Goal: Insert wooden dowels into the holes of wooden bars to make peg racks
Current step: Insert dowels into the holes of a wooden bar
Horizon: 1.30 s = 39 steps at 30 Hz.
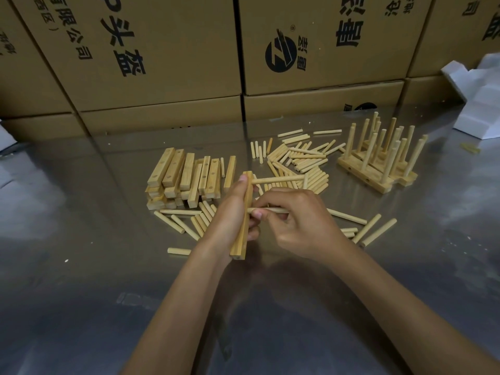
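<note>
Left hand (230,212) curled in a grip, right hand (300,220) pinching, forearms converging

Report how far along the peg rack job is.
Done: finished racks stand at the right. In hand: the left hand grips a bar with one dowel seated, and the right hand brings a second dowel to it. Left: stacked bars and loose dowels.

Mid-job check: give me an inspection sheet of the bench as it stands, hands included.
Surface: shiny metal table, reflective.
Job's things: held bar with one dowel seated; second dowel at its side; stack of bars; loose dowels; finished racks standing far right.
Clutter: white foam, far right.
Hands: left hand grips the bar; right hand pinches the second dowel.
Cables: nothing seen.
Surroundings: cardboard boxes stacked behind.
</note>
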Motion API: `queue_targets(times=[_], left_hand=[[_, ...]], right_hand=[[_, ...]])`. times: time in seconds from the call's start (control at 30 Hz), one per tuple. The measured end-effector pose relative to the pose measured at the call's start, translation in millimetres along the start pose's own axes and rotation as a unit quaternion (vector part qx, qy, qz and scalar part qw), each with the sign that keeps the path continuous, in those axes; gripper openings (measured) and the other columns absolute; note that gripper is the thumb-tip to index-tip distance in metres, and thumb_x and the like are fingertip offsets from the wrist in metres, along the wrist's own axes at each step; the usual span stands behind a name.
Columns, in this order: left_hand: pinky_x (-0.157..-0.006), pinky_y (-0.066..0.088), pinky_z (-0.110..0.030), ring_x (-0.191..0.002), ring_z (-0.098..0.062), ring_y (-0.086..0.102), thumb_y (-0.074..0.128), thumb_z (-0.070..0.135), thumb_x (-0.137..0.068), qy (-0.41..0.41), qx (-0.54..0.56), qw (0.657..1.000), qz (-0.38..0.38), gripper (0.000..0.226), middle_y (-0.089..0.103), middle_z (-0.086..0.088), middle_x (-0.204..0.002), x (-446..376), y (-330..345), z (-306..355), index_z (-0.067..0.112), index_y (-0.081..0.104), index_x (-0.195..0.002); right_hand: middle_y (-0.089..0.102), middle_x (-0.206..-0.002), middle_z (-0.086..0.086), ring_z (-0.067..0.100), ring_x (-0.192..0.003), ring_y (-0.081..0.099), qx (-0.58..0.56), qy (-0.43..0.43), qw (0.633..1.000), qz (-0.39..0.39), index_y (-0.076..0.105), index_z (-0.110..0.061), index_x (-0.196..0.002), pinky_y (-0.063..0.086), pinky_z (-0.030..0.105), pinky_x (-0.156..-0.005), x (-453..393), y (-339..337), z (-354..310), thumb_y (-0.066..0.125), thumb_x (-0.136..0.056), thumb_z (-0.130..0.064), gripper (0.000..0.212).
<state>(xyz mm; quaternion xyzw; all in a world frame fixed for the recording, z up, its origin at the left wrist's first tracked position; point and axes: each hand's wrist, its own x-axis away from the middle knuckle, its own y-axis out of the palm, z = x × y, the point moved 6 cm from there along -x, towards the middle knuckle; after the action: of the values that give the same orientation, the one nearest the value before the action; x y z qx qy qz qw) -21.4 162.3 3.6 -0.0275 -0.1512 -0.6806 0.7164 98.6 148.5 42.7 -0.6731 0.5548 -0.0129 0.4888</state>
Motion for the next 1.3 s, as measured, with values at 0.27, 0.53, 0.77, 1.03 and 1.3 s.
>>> queue_targets(times=[0.27,0.53,0.77,1.03,1.3], left_hand=[[-0.039,0.03,-0.021,-0.044,-0.007,0.042,0.038,0.06,-0.101,0.016,-0.026,1.0,-0.006,0.046,0.046,0.006,-0.052,-1.4,1.3,0.6,0.019,0.06,-0.102],[-0.041,0.035,-0.021,-0.043,-0.003,0.048,0.039,0.052,-0.102,0.041,-0.091,0.995,-0.012,0.031,0.054,0.013,-0.051,-4.8,2.4,2.8,0.027,0.057,-0.108],[-0.038,0.037,-0.02,-0.05,-0.011,0.045,0.044,0.047,-0.103,0.008,-0.061,0.997,0.056,0.041,0.048,-0.001,-0.072,-10.0,-15.1,0.7,0.021,0.055,-0.133],[-0.034,0.035,-0.02,-0.049,-0.012,0.042,0.044,0.042,-0.104,-0.026,0.071,0.991,0.106,0.036,0.045,-0.001,-0.069,-18.5,-44.0,3.6,0.014,0.066,-0.111],[-0.034,0.034,-0.021,-0.044,-0.01,0.041,0.044,0.039,-0.104,-0.027,0.089,0.992,0.088,0.032,0.046,0.002,-0.062,-15.9,-40.5,0.7,0.014,0.064,-0.107]], right_hand=[[0.073,-0.08,-0.013,0.007,-0.081,0.066,-0.081,0.081,0.993,-0.013,0.077,-0.023,-0.087,0.053,0.037,-0.076,1.1,5.4,10.0,0.066,-0.092,-0.024,0.012],[0.073,-0.074,0.001,0.022,-0.073,0.064,-0.078,0.133,0.987,-0.035,0.078,-0.024,-0.085,0.052,0.043,-0.073,-1.4,2.8,19.7,0.056,-0.099,-0.038,0.03],[0.064,-0.061,-0.009,0.002,-0.064,0.058,-0.083,0.168,0.982,-0.003,0.071,-0.021,-0.078,0.052,0.042,-0.072,-2.1,-9.1,26.6,0.047,-0.095,-0.062,0.051],[0.068,-0.075,-0.017,0.011,-0.082,0.063,0.105,0.283,0.951,-0.066,0.072,-0.029,-0.072,0.049,0.031,-0.071,5.6,-39.6,86.8,0.065,-0.086,-0.033,0.015],[0.062,-0.076,-0.008,0.012,-0.078,0.057,-0.015,0.237,0.964,-0.123,0.065,-0.024,-0.082,0.041,0.02,-0.064,6.0,-20.9,78.4,0.07,-0.088,-0.013,0.013]])
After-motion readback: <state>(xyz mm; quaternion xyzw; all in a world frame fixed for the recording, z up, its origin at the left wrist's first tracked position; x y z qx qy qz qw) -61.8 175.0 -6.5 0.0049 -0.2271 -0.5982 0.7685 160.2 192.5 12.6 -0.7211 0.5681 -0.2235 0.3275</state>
